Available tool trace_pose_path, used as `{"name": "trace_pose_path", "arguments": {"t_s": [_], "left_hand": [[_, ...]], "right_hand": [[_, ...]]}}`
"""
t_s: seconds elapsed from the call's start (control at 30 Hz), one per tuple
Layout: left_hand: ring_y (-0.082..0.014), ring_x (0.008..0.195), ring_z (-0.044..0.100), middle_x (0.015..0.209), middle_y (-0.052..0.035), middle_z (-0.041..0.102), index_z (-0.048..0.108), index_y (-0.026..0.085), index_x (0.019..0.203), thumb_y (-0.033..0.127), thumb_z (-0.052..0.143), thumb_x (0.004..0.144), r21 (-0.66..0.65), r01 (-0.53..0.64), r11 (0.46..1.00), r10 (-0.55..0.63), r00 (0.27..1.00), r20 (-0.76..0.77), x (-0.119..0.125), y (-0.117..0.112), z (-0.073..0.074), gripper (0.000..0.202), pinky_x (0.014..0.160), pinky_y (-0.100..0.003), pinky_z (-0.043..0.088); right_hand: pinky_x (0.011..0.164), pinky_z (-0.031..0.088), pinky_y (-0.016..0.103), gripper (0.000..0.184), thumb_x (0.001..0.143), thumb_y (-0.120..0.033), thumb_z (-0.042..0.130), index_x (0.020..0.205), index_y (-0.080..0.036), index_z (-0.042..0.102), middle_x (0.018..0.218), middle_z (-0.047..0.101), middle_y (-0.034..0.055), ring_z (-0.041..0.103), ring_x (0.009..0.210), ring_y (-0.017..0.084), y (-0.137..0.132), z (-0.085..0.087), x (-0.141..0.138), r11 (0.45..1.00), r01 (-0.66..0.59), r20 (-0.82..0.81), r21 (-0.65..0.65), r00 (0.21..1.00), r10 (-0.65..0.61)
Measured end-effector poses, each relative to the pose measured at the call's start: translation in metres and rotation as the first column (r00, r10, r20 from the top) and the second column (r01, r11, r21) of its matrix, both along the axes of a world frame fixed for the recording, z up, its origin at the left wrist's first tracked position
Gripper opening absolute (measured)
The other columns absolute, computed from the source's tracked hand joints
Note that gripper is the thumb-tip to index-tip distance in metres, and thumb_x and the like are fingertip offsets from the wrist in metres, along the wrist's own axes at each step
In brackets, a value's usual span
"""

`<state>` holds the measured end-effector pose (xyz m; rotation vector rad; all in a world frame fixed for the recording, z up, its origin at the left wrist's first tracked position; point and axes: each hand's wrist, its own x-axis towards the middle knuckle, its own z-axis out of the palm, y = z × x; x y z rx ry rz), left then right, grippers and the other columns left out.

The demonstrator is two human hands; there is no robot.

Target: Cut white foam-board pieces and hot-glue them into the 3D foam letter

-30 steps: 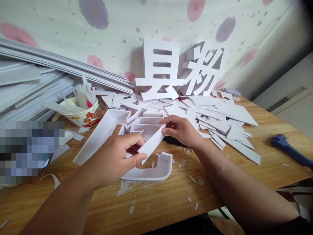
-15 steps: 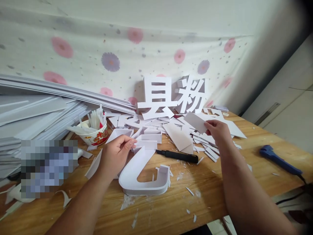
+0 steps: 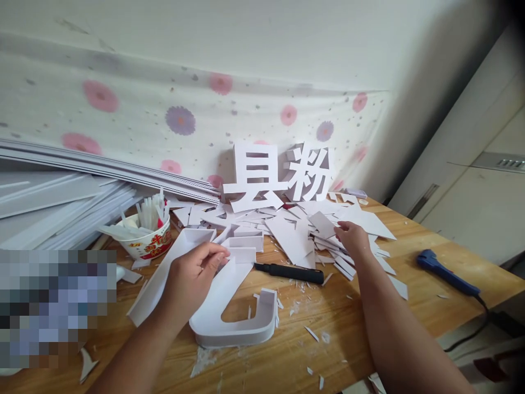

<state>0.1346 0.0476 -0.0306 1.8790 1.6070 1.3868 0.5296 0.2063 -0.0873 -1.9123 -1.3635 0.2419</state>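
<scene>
standing, a strip (image 3: 245,255) is pinched by left fingers (image 3: 211,249); any hold on the card (image 3: 321,224) beside right fingers (image 3: 345,226) is unclear.

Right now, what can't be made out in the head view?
All in the head view:
Whatever lies behind the pixelated patch, lower left: masked.
Curved white letter, upper left edge: covered by the left hand.
Whether the right hand pinches the grey card: contact too small.
White boards, left ends: cut off by the picture's edge.
</scene>
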Motion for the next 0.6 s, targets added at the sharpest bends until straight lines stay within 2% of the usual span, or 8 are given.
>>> {"name": "trace_pose_path", "arguments": {"t_s": [0.07,0.17,0.27,0.43,0.6], "left_hand": [[-0.0177,0.080,0.068,0.083,-0.0035,0.071,0.070,0.021,0.079,0.030,0.057,0.085,0.109,0.032,0.994,-0.022,0.995,-0.094,0.002,0.000,0.002,0.017,0.072,-0.027,0.053],[-0.0156,0.079,0.065,0.081,-0.0031,0.067,0.073,0.022,0.076,0.022,0.058,0.083,0.221,0.075,0.972,-0.039,0.986,-0.164,0.002,0.001,0.002,0.017,0.071,-0.025,0.052],[-0.0146,0.075,0.064,0.078,-0.0023,0.066,0.074,0.023,0.078,0.019,0.059,0.082,0.243,0.085,0.966,-0.046,0.986,-0.161,0.001,0.002,0.001,0.016,0.067,-0.024,0.052],[-0.0142,0.072,0.065,0.076,-0.0025,0.067,0.075,0.022,0.079,0.018,0.058,0.083,0.262,0.087,0.961,-0.052,0.989,-0.138,0.002,0.001,0.001,0.018,0.063,-0.024,0.052],[-0.0144,0.074,0.065,0.079,-0.0027,0.069,0.074,0.021,0.079,0.017,0.058,0.082,0.259,0.079,0.963,-0.052,0.992,-0.112,0.005,-0.001,0.002,0.017,0.066,-0.025,0.053]], "right_hand": [[0.081,0.048,0.034,0.036,0.077,-0.028,0.063,0.109,-0.012,0.071,0.105,0.068,0.0151,0.065,0.089,0.025,0.000,-0.001,-0.001,0.999,-0.004,0.072,0.034,0.997,0.002],[0.083,0.047,0.035,0.036,0.080,-0.030,0.061,0.110,-0.012,0.070,0.117,0.061,0.0172,0.065,0.086,0.022,-0.001,-0.001,-0.006,0.997,-0.026,0.133,0.073,0.991,0.016],[0.081,0.047,0.033,0.034,0.082,-0.031,0.059,0.108,-0.013,0.070,0.111,0.062,0.0136,0.064,0.081,0.020,-0.003,-0.001,-0.016,0.992,-0.075,0.164,0.098,0.985,0.058],[0.082,0.047,0.032,0.027,0.081,-0.028,0.059,0.102,-0.015,0.071,0.104,0.065,0.0096,0.064,0.086,0.020,-0.009,0.002,-0.038,0.970,-0.214,0.217,0.113,0.958,0.186],[0.082,0.047,0.031,0.024,0.081,-0.027,0.060,0.099,-0.016,0.072,0.099,0.066,0.0087,0.063,0.089,0.021,-0.013,0.000,-0.049,0.952,-0.296,0.253,0.080,0.930,0.268]]}}
